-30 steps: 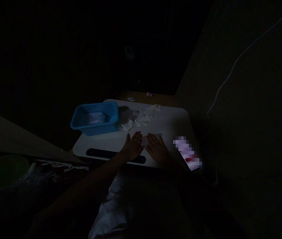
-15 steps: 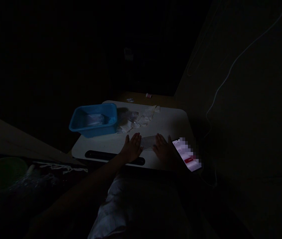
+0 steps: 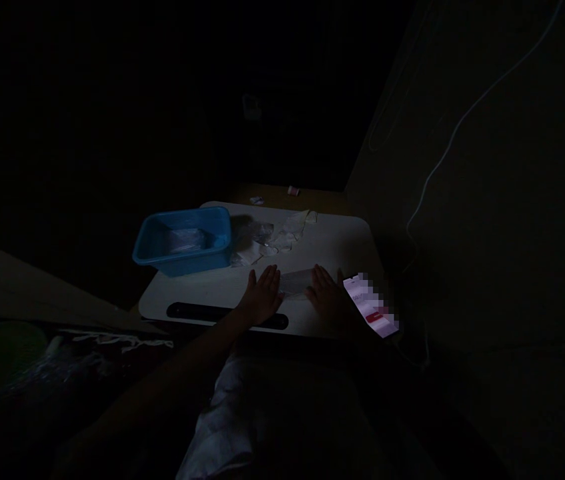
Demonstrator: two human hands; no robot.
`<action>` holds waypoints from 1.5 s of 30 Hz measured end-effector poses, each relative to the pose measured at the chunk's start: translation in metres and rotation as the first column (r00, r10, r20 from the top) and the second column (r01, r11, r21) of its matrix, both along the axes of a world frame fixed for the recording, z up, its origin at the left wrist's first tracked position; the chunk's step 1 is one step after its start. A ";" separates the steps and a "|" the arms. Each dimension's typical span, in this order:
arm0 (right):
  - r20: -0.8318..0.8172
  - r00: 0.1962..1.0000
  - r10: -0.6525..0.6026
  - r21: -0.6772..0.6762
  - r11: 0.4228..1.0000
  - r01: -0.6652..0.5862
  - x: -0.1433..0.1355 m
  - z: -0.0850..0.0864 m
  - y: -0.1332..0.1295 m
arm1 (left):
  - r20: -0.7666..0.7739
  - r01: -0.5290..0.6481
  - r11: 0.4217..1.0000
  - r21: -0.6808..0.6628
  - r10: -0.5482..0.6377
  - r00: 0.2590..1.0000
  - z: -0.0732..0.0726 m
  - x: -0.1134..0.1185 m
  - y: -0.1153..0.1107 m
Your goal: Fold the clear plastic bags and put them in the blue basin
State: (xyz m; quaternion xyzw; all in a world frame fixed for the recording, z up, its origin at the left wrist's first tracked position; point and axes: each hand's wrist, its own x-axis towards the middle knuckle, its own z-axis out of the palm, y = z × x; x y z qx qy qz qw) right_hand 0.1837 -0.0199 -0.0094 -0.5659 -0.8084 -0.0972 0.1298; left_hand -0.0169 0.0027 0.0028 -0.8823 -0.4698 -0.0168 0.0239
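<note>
Right hand (image 3: 327, 295) slid outward, baring more film (image 3: 294, 283); it and the left hand (image 3: 261, 297) lay open, gripping nothing: smoothing, apparently, which next wanted even pressure

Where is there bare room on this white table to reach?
Bare white table lies right of the scraps, beyond the right hand; also in a strip between the blue basin and black slot. Crowded: scraps beside the basin, clear plastic between left hand and right.

The film (image 3: 296, 283) is clear, the tabletop (image 3: 340, 245) white (the tub (image 3: 195, 263) blue).
</note>
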 end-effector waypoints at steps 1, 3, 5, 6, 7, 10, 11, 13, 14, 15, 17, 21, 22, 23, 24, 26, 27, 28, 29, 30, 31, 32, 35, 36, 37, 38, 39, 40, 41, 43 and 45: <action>0.005 1.000 0.007 -0.003 1.000 -0.007 0.006 0.000 0.002 | -0.002 0.000 1.000 -0.003 0.000 1.000 0.000 0.000 0.000; 0.015 1.000 0.020 -0.003 1.000 -0.020 0.015 0.000 0.005 | 0.001 0.001 1.000 -0.003 -0.001 1.000 -0.001 0.000 0.001; 0.014 0.999 -0.038 0.008 0.999 0.038 0.015 0.002 0.008 | 0.007 0.005 1.000 0.005 -0.005 1.000 -0.003 0.000 0.001; 0.007 0.996 -0.088 0.016 0.996 0.088 0.011 0.004 0.008 | 0.010 0.006 1.000 0.009 -0.006 1.000 -0.003 0.000 0.001; -0.003 0.991 -0.131 0.023 0.991 0.131 0.005 0.006 0.008 | 0.010 0.007 1.000 0.010 -0.007 1.000 -0.003 0.000 0.001; -0.011 0.998 -0.057 0.016 0.998 0.057 -0.023 0.011 0.002 | -0.010 0.005 1.000 -0.008 -0.005 1.000 -0.002 0.000 0.001; -0.004 0.999 0.045 -0.001 0.999 -0.045 -0.032 0.012 -0.001 | -0.021 0.006 1.000 -0.017 -0.007 1.000 -0.001 -0.001 0.001; -0.003 0.985 0.174 -0.031 0.984 -0.174 -0.044 0.012 -0.005 | -0.034 0.008 1.000 -0.027 -0.009 0.999 0.000 -0.001 0.000; 0.000 0.982 0.191 -0.033 0.981 -0.191 -0.045 0.010 -0.006 | -0.033 0.006 1.000 -0.025 -0.007 0.999 0.001 0.000 0.000; 0.001 0.984 0.178 -0.029 0.984 -0.178 -0.042 0.009 -0.007 | -0.028 0.003 1.000 -0.020 -0.004 1.000 0.001 0.000 0.000; 0.004 0.993 0.116 -0.015 0.993 -0.116 -0.028 0.005 -0.006 | -0.015 -0.001 1.000 -0.006 0.001 1.000 0.000 0.000 0.000; 0.031 0.998 0.048 0.000 0.999 -0.048 0.005 0.003 0.002 | -0.002 0.007 1.000 0.001 -0.007 1.000 -0.003 0.000 0.001; 0.035 0.999 0.034 0.002 0.999 -0.034 0.009 0.003 0.003 | 0.000 0.008 1.000 0.002 -0.008 1.000 -0.004 0.000 0.001; 0.033 0.999 0.008 0.005 1.000 -0.009 0.010 0.004 0.005 | 0.003 0.008 1.000 0.004 -0.008 1.000 -0.005 -0.001 0.001; 0.028 0.999 -0.020 0.007 1.000 0.020 0.008 0.005 0.006 | 0.006 0.010 1.000 0.008 -0.010 1.000 -0.006 -0.001 0.002; 0.011 0.999 -0.049 0.012 0.999 0.049 -0.003 0.007 0.007 | 0.010 0.011 1.000 0.013 -0.012 1.000 -0.006 -0.001 0.002; 0.006 1.000 -0.027 0.007 1.000 0.027 -0.011 0.008 0.007 | 0.009 0.010 1.000 0.012 -0.011 1.000 -0.006 0.000 0.001; 0.004 1.000 0.022 -0.003 1.000 -0.022 -0.020 0.009 0.006 | 0.007 0.010 1.000 0.008 -0.010 1.000 -0.005 0.000 0.001; 0.006 0.996 0.088 -0.022 0.996 -0.088 -0.028 0.009 0.005 | 0.002 0.007 1.000 0.000 -0.007 1.000 -0.004 0.000 0.001; 0.007 0.990 0.142 -0.046 0.989 -0.142 -0.035 0.008 0.003 | -0.003 0.006 1.000 -0.009 -0.006 1.000 -0.003 0.000 0.001; 0.006 0.986 0.168 -0.058 0.984 -0.167 -0.039 0.007 0.002 | -0.007 0.006 1.000 -0.017 -0.006 1.000 -0.001 0.000 0.000; 0.008 0.984 0.177 -0.064 0.982 -0.176 -0.040 0.006 0.002 | -0.009 0.004 1.000 -0.021 -0.004 1.000 0.000 0.000 0.000; 0.019 0.994 0.104 -0.040 0.994 -0.103 -0.021 0.000 0.003 | -0.010 -0.002 1.000 -0.022 0.001 1.000 0.002 0.001 -0.001; 0.022 0.997 0.069 -0.029 0.997 -0.068 -0.011 -0.001 0.005 | -0.009 -0.003 1.000 -0.020 0.003 1.000 0.001 0.001 -0.001; 0.029 0.999 0.044 -0.019 0.999 -0.043 -0.001 -0.002 0.006 | -0.007 -0.004 1.000 -0.018 0.003 1.000 0.001 0.001 -0.001; 0.026 1.000 0.003 -0.002 1.000 -0.003 0.009 -0.002 0.008 | -0.004 -0.002 1.000 -0.013 0.002 1.000 0.000 0.001 0.000; 0.023 0.999 -0.039 0.008 0.999 0.038 0.015 -0.001 0.010 | 0.000 -0.001 1.000 -0.006 0.001 1.000 -0.001 0.001 0.000; 0.019 0.997 -0.079 0.017 0.997 0.079 0.019 0.000 0.011 | 0.002 0.000 1.000 0.000 0.000 1.000 -0.002 0.001 0.000; 0.018 0.994 -0.104 0.025 0.994 0.103 0.019 0.003 0.011 | 0.001 0.001 1.000 0.003 -0.001 1.000 -0.002 0.001 0.000; 0.027 0.996 -0.086 0.031 0.996 0.085 0.009 0.009 0.009 | -0.004 0.000 1.000 -0.001 0.000 1.000 -0.002 0.001 0.000; 0.041 0.999 0.023 0.019 1.000 -0.023 -0.010 0.014 0.004 | -0.013 -0.003 1.000 -0.011 0.003 1.000 0.000 0.001 0.000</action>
